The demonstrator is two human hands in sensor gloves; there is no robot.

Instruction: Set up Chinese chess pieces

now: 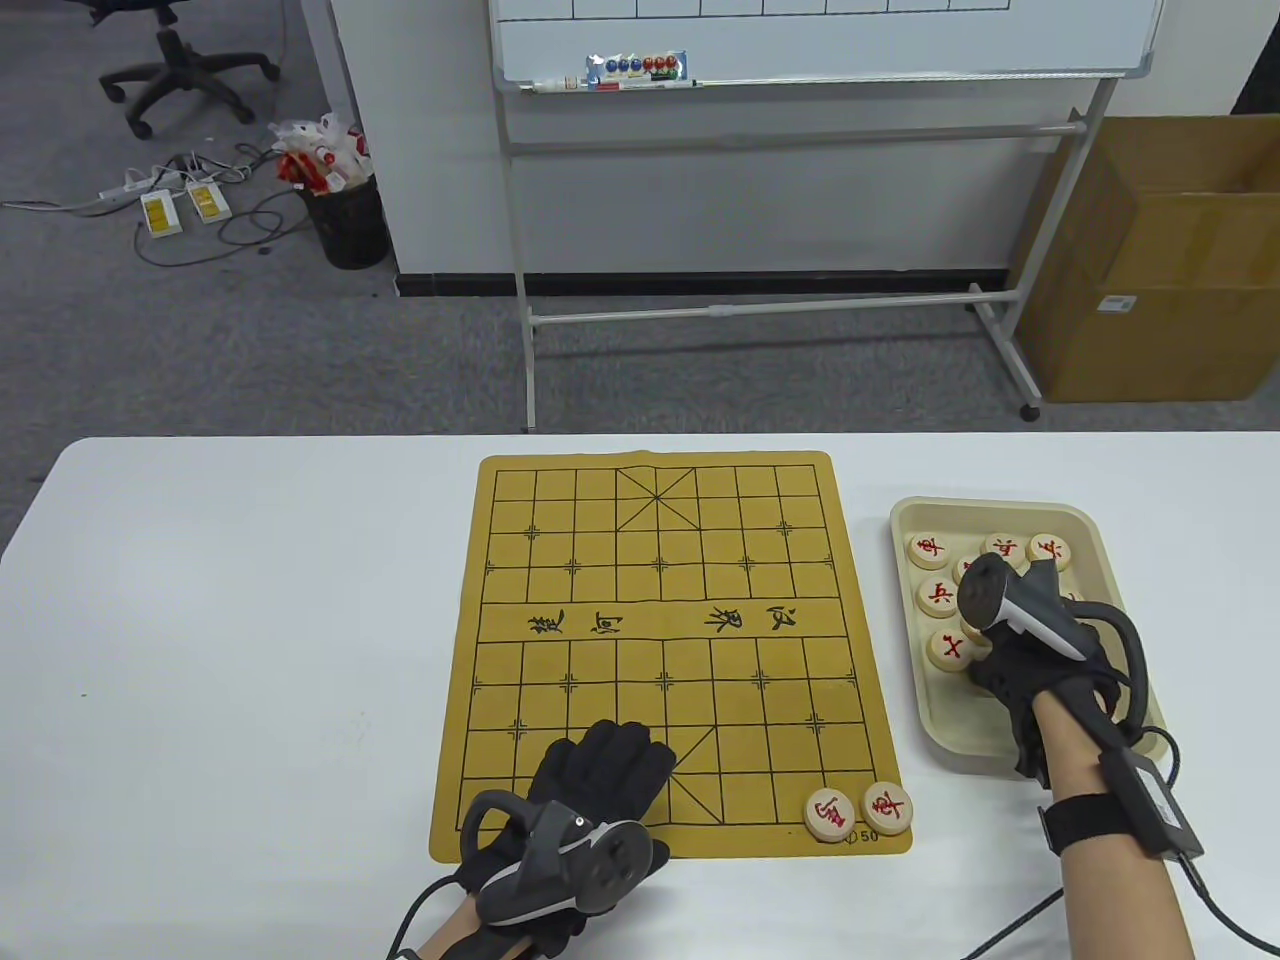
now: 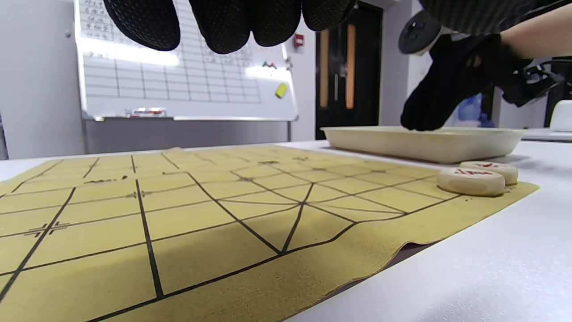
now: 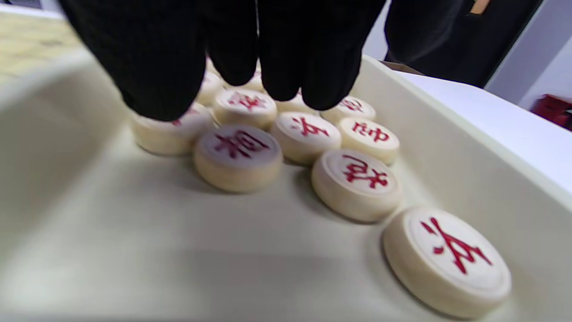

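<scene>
Now the right grip (image 1: 1010, 655) reached down into the tray (image 1: 1100, 545), fingers straight over the red pieces (image 3: 237, 156) just below, holding none. The left grip (image 1: 600, 770) lay flat on the board (image 1: 660, 600). Next, I think, it must pinch one piece.

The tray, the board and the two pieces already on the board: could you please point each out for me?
tray (image 1: 1000, 512), table view, far rim.
board (image 1: 640, 720), table view, bare squares near the middle.
left piece (image 1: 829, 813), table view, top face.
right piece (image 1: 887, 806), table view, top face.
</scene>
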